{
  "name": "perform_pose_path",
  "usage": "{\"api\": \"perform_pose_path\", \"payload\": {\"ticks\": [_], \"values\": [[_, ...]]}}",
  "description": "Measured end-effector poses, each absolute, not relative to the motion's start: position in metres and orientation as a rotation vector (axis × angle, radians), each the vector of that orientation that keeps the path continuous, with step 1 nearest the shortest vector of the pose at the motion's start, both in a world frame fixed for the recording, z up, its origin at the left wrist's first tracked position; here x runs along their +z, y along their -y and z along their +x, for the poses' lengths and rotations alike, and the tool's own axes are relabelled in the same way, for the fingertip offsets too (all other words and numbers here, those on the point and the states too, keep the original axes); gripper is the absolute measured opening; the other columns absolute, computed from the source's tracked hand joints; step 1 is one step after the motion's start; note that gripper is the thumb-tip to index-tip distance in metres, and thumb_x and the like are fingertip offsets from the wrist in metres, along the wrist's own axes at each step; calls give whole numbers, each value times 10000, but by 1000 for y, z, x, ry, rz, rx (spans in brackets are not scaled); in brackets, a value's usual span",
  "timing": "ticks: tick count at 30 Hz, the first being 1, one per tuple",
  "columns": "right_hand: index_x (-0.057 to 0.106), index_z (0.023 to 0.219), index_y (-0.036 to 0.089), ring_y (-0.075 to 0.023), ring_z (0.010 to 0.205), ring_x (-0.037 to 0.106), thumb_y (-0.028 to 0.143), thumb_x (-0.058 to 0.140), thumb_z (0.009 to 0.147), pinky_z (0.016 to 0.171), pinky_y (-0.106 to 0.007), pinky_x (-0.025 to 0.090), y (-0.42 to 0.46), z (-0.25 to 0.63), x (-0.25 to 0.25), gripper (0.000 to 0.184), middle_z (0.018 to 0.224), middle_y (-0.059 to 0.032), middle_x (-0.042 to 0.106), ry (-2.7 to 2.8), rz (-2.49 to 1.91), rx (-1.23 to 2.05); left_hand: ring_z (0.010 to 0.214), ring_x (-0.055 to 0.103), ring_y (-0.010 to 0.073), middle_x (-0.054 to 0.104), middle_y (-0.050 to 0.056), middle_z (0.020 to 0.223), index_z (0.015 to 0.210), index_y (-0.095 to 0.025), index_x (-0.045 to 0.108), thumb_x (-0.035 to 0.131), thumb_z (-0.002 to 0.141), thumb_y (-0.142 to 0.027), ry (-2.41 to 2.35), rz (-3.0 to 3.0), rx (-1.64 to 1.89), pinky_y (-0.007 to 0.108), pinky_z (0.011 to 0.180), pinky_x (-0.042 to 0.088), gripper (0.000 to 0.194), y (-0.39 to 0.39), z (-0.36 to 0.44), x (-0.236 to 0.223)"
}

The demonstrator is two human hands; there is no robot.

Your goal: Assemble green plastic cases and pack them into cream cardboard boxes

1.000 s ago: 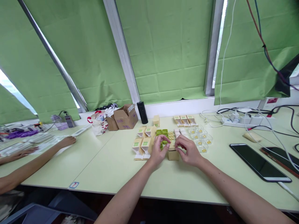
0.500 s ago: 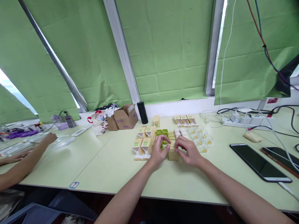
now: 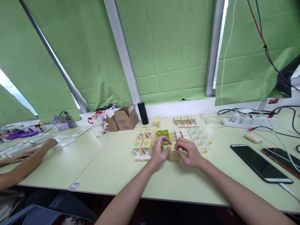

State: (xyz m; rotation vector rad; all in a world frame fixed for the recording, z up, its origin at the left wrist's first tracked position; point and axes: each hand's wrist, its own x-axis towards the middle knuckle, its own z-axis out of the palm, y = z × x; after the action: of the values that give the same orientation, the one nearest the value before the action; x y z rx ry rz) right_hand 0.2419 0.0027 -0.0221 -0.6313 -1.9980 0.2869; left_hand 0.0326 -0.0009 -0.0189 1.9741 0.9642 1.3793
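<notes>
A small tan box (image 3: 174,157) sits on the surface (image 3: 187,187) between the left hand (image 3: 160,153) and the right hand (image 3: 190,152). Both hands have bent fingers by the box's top, but I can't tell if they grip it. Green cups (image 3: 165,132) are just past the left hand, and open boxes (image 3: 146,143) stand to its left. Clear cups (image 3: 204,137) sit beyond the right hand. A big phone (image 3: 259,162) lies farther right.

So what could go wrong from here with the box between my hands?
Pressing too hard could dent the box between your left hand and right hand. Your left hand sits close to the open boxes and might knock one. Your right hand might nudge the clear containers beside it.
</notes>
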Motion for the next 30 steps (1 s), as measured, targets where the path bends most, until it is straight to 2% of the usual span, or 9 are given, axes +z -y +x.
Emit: {"api": "perform_pose_path", "payload": {"ticks": [14,20,24,30], "values": [[552,823,237,-179,705,557,102,636,806,618,-305,421,-3,241,-22,160,815,-18,628,2049,-651,279,1170,563,280,567,81,1145,1091,-240,626,678,862,-169,-1009,2011,1369,461,1088,458,245,3,33,-19],[551,824,237,-184,716,565,90,635,804,624,-306,420,-3,243,-19,170,807,-17,627,2065,-638,261,1228,555,299,620,93,1206,1172,-250,617,648,880,-173,-1026,2077,1342,484,1111,424,303,6,33,-16],[560,879,244,-195,748,571,101,642,799,640,-313,425,-5,247,-17,183,847,-20,622,2091,-665,256,1132,587,295,665,85,1130,1163,-248,621,659,881,-203,-1032,2075,1376,465,1039,452,289,8,33,-13],[562,1037,257,-197,762,568,55,608,742,628,-304,412,-15,261,-18,360,919,-17,600,2073,-795,235,969,619,255,676,79,1116,1128,-246,635,644,911,-237,-996,2038,1444,430,946,486,218,6,32,-14]]}}
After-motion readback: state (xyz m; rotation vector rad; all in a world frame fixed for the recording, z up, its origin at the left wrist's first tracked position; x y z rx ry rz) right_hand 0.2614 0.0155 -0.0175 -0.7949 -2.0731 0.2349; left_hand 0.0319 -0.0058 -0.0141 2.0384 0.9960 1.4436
